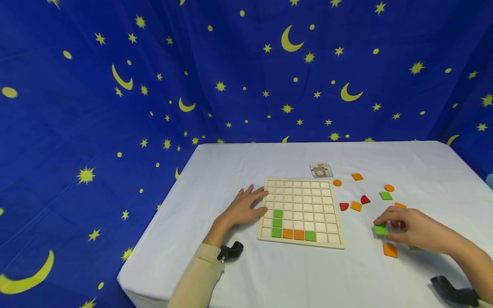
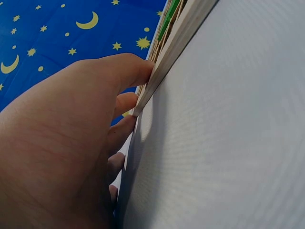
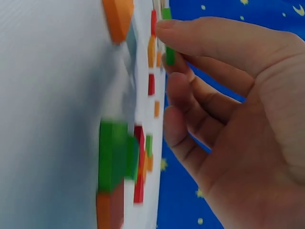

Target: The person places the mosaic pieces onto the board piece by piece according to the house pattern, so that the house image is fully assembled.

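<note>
A wooden grid board (image 1: 304, 214) lies on the table, with green tiles (image 1: 277, 222) and orange tiles (image 1: 293, 234) forming an L at its lower left. My left hand (image 1: 240, 209) rests at the board's left edge, fingers spread and extended; in the left wrist view its thumb touches the wooden rim (image 2: 159, 69). To the right of the board, my right hand (image 1: 417, 229) pinches a green square tile (image 1: 381, 230) between thumb and fingers. The right wrist view shows that tile (image 3: 169, 56) edge-on, held above the tabletop.
Loose orange tiles (image 1: 390, 250), red quarter-circle pieces (image 1: 344, 206), orange discs (image 1: 389, 188) and a green tile (image 1: 385, 195) lie right of the board. A small pattern card (image 1: 321, 170) lies behind it. A blue star-patterned curtain (image 1: 246, 77) hangs around the table.
</note>
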`<control>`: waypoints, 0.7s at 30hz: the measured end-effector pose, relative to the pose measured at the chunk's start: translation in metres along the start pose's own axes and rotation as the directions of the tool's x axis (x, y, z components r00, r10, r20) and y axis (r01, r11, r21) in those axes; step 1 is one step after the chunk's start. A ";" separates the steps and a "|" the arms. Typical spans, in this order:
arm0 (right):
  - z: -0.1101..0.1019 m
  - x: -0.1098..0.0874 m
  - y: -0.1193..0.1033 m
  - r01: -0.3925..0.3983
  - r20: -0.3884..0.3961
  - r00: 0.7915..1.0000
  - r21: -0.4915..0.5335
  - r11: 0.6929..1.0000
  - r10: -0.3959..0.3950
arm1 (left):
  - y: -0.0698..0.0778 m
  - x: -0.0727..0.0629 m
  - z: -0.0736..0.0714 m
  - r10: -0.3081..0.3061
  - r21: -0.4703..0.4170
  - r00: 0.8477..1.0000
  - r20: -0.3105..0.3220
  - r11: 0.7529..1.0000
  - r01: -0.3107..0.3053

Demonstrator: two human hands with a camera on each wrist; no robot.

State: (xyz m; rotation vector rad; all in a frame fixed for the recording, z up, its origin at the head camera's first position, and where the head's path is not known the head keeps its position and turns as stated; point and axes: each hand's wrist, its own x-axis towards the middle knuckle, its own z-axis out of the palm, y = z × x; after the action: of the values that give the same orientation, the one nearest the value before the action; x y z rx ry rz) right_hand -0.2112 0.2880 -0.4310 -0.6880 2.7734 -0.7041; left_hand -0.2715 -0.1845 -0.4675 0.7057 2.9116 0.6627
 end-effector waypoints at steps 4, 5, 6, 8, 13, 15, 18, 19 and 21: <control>0.003 0.014 -0.010 0.037 -0.027 0.999 0.021 0.999 -0.036 | 0.000 0.000 0.000 0.003 0.001 1.000 -0.001 1.000 -0.003; 0.005 0.017 -0.012 0.051 -0.037 0.998 0.020 0.999 -0.050 | 0.000 0.000 0.000 0.003 0.001 1.000 0.000 1.000 -0.003; 0.006 0.021 -0.014 0.060 -0.044 0.997 0.019 0.998 -0.059 | 0.000 0.000 0.000 0.004 0.001 1.000 -0.001 1.000 -0.004; 0.009 0.028 -0.018 0.082 -0.054 0.995 0.019 0.996 -0.081 | 0.000 0.000 0.000 0.004 0.000 1.000 0.000 1.000 -0.004; 0.014 0.045 -0.025 0.193 -0.082 0.978 0.035 0.981 -0.189 | 0.000 0.000 -0.001 0.009 0.001 1.000 -0.001 1.000 -0.009; 0.017 0.052 -0.028 0.229 -0.084 0.971 0.050 0.972 -0.225 | 0.000 0.000 -0.001 0.010 0.000 1.000 -0.003 1.000 -0.010; 0.022 0.063 -0.037 0.271 -0.059 0.962 0.077 0.959 -0.267 | 0.000 0.000 -0.001 0.007 -0.005 1.000 -0.004 1.000 -0.007; 0.024 0.066 -0.039 0.280 -0.049 0.960 0.089 0.956 -0.277 | 0.000 0.000 -0.001 0.004 -0.005 1.000 -0.001 1.000 -0.004; 0.029 0.073 -0.045 0.301 -0.024 0.954 0.109 0.948 -0.300 | 0.000 0.000 0.000 -0.002 -0.005 1.000 0.004 1.000 0.002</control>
State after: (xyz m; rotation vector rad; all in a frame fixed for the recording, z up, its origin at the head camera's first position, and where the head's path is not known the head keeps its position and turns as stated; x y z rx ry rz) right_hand -0.2486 0.2062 -0.4392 -1.0997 2.6368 -0.9115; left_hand -0.2714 -0.1847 -0.4671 0.7034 2.9058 0.6674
